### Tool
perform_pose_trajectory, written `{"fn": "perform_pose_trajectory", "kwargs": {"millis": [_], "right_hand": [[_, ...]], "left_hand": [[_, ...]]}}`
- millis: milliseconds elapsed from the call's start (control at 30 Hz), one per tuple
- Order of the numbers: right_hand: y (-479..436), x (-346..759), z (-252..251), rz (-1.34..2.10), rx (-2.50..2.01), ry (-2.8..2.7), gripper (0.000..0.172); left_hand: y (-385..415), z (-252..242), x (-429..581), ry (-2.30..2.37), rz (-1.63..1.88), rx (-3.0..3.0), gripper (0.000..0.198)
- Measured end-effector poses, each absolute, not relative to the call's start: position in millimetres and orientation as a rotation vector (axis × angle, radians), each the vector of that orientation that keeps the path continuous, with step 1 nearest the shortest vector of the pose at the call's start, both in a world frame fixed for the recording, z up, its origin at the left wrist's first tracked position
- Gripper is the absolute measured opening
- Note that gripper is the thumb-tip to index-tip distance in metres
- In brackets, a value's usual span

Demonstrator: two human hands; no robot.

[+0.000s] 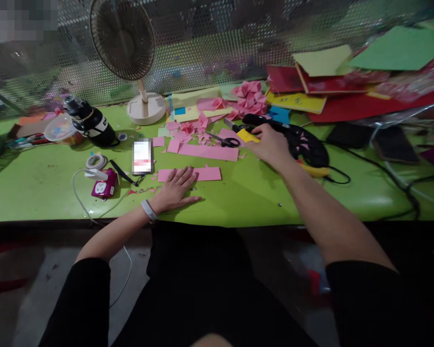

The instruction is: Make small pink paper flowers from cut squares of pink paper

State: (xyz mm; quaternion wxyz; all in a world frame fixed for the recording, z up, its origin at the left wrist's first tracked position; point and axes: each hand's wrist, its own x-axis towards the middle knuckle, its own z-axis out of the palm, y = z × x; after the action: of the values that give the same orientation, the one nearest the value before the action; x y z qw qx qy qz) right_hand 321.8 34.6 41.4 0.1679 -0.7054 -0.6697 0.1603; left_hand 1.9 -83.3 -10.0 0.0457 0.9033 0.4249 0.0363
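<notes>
My left hand (pixel 176 190) lies with its fingers spread on a pink paper strip (pixel 210 174) near the front of the green table. In my right hand (pixel 271 144) is a yellow utility knife (pixel 247 135), its blade pointing up and left, over the right part of the table. A longer pink strip (pixel 210 152) lies just behind the first one. Black scissors (pixel 228 141) rest among pink paper scraps (pixel 203 137), left of the knife. Folded pink paper pieces (pixel 250 99) are heaped farther back.
A fan (pixel 144 108), a black bottle (pixel 91 121) and a phone (pixel 142 156) stand or lie left of centre. A magenta adapter (pixel 104 184) with a white cable is at the left. Black cables (pixel 401 182) and coloured sheets (pixel 350 108) are at the right.
</notes>
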Motion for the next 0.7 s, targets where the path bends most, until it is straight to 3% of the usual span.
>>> {"fn": "perform_pose_trajectory", "kwargs": {"millis": [133,233,333,533,700], "right_hand": [[10,340,40,1.151,-1.765,-1.581,0.031],[-17,345,32,1.554,-1.537,-1.434,0.046],[-39,351,24,1.608,-1.457,-1.437,0.057],[-55,370,22,1.670,-1.537,-1.416,0.027],[-65,375,28,1.698,-1.706,-1.371,0.044]], "left_hand": [[-84,-8,3,1.296,0.127,2.758,0.089],[-84,-10,2,1.277,0.164,2.770,0.088],[-82,-13,2,1.258,0.197,2.774,0.087],[-82,-14,2,1.260,0.210,2.755,0.087],[-83,-12,2,1.258,0.232,2.738,0.086]]}}
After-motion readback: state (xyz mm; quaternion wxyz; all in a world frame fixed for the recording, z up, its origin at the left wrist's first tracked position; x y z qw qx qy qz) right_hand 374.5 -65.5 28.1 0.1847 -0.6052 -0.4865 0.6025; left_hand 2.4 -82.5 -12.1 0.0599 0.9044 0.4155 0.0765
